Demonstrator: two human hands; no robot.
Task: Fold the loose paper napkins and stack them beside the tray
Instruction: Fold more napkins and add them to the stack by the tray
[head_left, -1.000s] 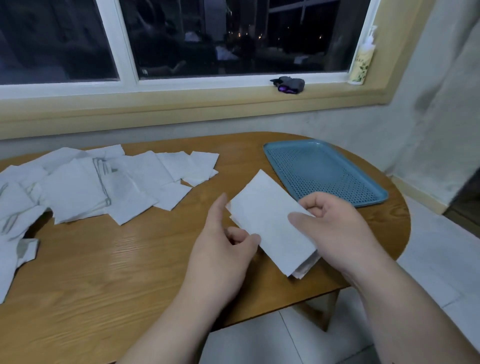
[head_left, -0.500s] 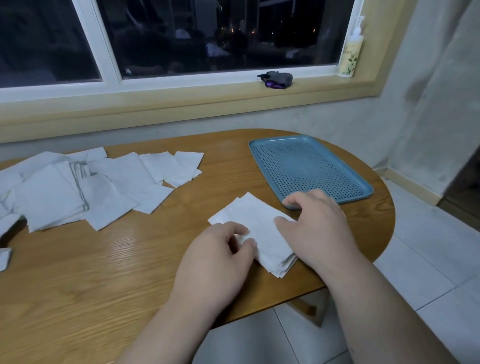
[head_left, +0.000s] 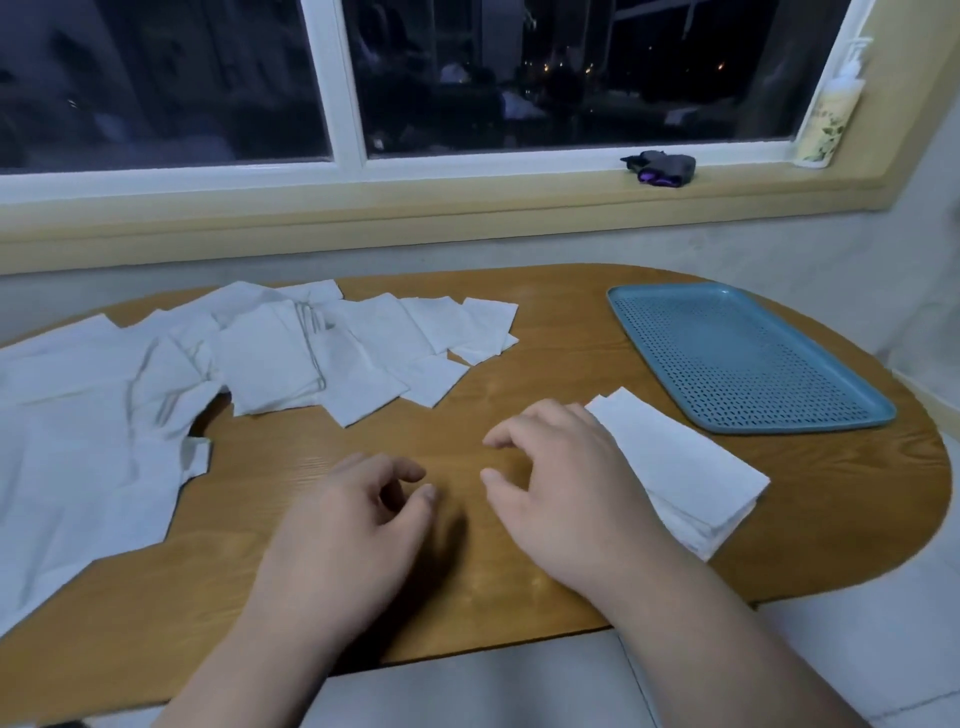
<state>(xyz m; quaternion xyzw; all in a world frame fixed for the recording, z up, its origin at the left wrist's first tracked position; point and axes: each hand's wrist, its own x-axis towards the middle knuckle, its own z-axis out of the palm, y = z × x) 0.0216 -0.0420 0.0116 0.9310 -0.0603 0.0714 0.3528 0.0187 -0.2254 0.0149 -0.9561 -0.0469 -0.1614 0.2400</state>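
You are working in dim, cool, bluish light. The far window (head_left: 467, 78) is black with night, showing only tiny lamp specks and faint reflections. A soft dark shadow lies on the wooden table (head_left: 311, 493) just right of your left hand (head_left: 343, 530). The loose napkins (head_left: 104, 415) at the left look pale and washed out. Straight lines bow towards the edges, and the far right edge is smeared.

Left hand (head_left: 353, 519) and right hand (head_left: 566, 483) palm-down, fingers (head_left: 401, 469) loosely curled, apparently empty, forearms side by side.

Pump bottle (head_left: 830, 117), dark bundle (head_left: 662, 167) on windowsill (head_left: 415, 200)
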